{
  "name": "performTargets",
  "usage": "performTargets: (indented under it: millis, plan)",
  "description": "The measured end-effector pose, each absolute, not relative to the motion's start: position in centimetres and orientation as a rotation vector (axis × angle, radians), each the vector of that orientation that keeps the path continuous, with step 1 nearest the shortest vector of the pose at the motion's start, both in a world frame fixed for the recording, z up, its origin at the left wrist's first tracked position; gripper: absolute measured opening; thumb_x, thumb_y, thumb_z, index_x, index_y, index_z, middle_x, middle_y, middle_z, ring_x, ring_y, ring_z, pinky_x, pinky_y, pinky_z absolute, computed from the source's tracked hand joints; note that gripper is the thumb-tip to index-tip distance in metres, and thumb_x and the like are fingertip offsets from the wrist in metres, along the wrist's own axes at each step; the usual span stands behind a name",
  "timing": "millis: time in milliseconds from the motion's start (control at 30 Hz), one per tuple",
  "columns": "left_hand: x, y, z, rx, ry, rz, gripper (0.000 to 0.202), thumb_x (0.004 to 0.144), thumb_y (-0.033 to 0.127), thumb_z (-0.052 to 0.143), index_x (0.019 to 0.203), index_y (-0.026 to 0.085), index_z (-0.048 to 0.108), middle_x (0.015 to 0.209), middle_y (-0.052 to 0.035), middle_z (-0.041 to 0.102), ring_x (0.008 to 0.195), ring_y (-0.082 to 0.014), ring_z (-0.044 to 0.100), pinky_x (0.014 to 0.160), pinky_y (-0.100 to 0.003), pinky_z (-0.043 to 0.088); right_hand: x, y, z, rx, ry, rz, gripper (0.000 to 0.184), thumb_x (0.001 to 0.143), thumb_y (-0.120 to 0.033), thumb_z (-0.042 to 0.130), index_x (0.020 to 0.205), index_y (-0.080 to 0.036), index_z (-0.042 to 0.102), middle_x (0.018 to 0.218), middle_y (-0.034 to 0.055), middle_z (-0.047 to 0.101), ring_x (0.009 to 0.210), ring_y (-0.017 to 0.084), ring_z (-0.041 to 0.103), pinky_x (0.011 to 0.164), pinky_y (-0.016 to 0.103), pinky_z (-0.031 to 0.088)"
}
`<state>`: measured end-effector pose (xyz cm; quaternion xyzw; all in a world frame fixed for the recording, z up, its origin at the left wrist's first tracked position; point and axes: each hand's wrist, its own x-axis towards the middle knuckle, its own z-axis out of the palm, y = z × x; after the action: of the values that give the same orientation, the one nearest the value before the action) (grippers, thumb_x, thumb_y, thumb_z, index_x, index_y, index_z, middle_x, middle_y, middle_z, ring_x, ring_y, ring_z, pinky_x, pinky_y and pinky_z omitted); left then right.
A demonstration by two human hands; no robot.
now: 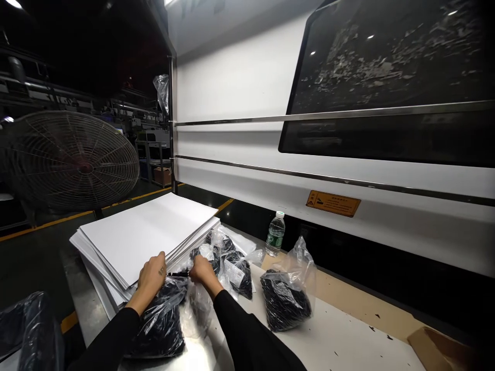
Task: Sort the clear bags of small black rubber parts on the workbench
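My left hand point(151, 275) rests closed on the top of a clear plastic bag of small black parts point(164, 322), right beside a stack of large white sheets point(145, 239). My right hand point(201, 270) is closed in a pinch on the neck of the same bag, close to the left hand. Both arms wear black sleeves. More bags of black parts point(232, 263) lie just beyond my hands, and another full bag point(286, 299) stands open-topped to the right.
A water bottle point(275, 234) stands near the white machine wall point(247, 87). Brown cardboard point(359, 301) lies along the table's far edge. A big cage fan point(69, 162) stands at left, and a dark plastic bag point(27, 330) at lower left.
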<state>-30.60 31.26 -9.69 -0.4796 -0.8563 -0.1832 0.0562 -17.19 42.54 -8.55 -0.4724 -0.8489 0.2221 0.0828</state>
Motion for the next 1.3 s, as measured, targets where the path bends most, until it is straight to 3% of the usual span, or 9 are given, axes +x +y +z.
performTargets:
  millis: [233,433,767,933,1067,1133,1200,1267,1300]
  plan:
    - [-32.7,27.2,-3.8,-1.326,-2.480,-1.022,0.023,0.096,0.035,0.047,0.096,0.015,0.060,0.075,0.0005,0.060,0.072,-0.0159,0.061,0.072,-0.036,0.053,-16.7,40.5,-0.4,-1.214,-2.462,0.555,0.021,0.092,-0.034,0.064,0.098,-0.014,0.063,0.096,0.0035,0.065,0.084,0.017,0.064,0.075,0.034,0.056]
    - [-32.4,22.8,0.1,-1.145,-2.503,-1.457,0.030,0.096,0.040,0.047,0.092,0.014,0.061,0.057,0.0061,0.056,0.047,-0.0108,0.055,0.059,-0.030,0.053,-18.0,37.6,5.5,-1.053,-2.388,0.474,0.022,0.094,-0.035,0.061,0.098,-0.014,0.062,0.091,0.0028,0.065,0.080,0.016,0.063,0.073,0.034,0.056]
    - [-34.7,22.1,-1.6,-0.905,-2.608,-1.865,0.030,0.093,0.043,0.053,0.096,0.014,0.060,0.063,0.0039,0.061,0.048,-0.0104,0.056,0.054,-0.028,0.052,-21.7,39.0,7.1,-0.870,-2.380,0.556,0.017,0.090,-0.029,0.066,0.094,-0.014,0.062,0.092,0.0021,0.063,0.081,0.016,0.062,0.075,0.035,0.055]
    - [-34.6,22.2,-2.5,-0.863,-2.561,-2.209,0.030,0.094,0.041,0.051,0.107,0.014,0.056,0.072,0.0018,0.060,0.053,-0.0104,0.057,0.050,-0.026,0.052,-17.1,40.5,8.9,-0.803,-2.025,0.619,0.026,0.092,-0.028,0.063,0.114,-0.015,0.056,0.103,0.0042,0.060,0.086,0.018,0.060,0.076,0.036,0.054]
    - [-33.7,21.8,-3.0,-0.854,-2.465,-2.400,0.029,0.094,0.038,0.051,0.112,0.015,0.052,0.076,0.0013,0.058,0.056,-0.0112,0.057,0.050,-0.026,0.052,-11.0,40.0,9.0,-0.685,-1.818,0.716,0.024,0.091,-0.024,0.062,0.112,-0.016,0.055,0.097,0.0018,0.059,0.079,0.016,0.058,0.071,0.032,0.052]
    - [-32.9,21.4,-2.8,-0.813,-2.414,-2.420,0.031,0.093,0.035,0.052,0.117,0.015,0.050,0.084,-0.0013,0.060,0.065,-0.0137,0.060,0.058,-0.031,0.055,-8.3,39.0,8.7,-0.644,-1.777,0.782,0.018,0.089,-0.022,0.063,0.106,-0.016,0.058,0.090,0.0000,0.059,0.076,0.015,0.057,0.071,0.031,0.050]
    - [-31.3,20.6,-2.0,-0.760,-2.350,-2.365,0.037,0.090,0.031,0.054,0.124,0.015,0.047,0.107,-0.0089,0.059,0.091,-0.0218,0.062,0.083,-0.045,0.055,-6.0,37.3,8.3,-0.629,-1.760,0.875,0.014,0.086,-0.022,0.065,0.097,-0.015,0.060,0.081,-0.0016,0.058,0.073,0.014,0.055,0.070,0.031,0.048]
    - [-28.1,19.3,-0.9,-0.814,-2.246,-2.296,0.048,0.088,0.029,0.055,0.133,0.019,0.041,0.139,-0.0141,0.040,0.127,-0.0303,0.044,0.111,-0.056,0.032,-4.2,34.9,7.8,-0.617,-1.740,1.001,0.015,0.082,-0.023,0.066,0.094,-0.015,0.062,0.076,-0.0018,0.058,0.070,0.014,0.056,0.069,0.030,0.048]
    - [-25.8,18.6,-0.4,-0.917,-2.189,-2.279,0.055,0.087,0.030,0.056,0.138,0.024,0.038,0.150,-0.0119,0.026,0.139,-0.0313,0.028,0.119,-0.054,0.018,-3.4,33.6,7.6,-0.611,-1.716,1.070,0.018,0.080,-0.025,0.066,0.095,-0.016,0.062,0.076,-0.0010,0.059,0.069,0.015,0.057,0.067,0.031,0.048]
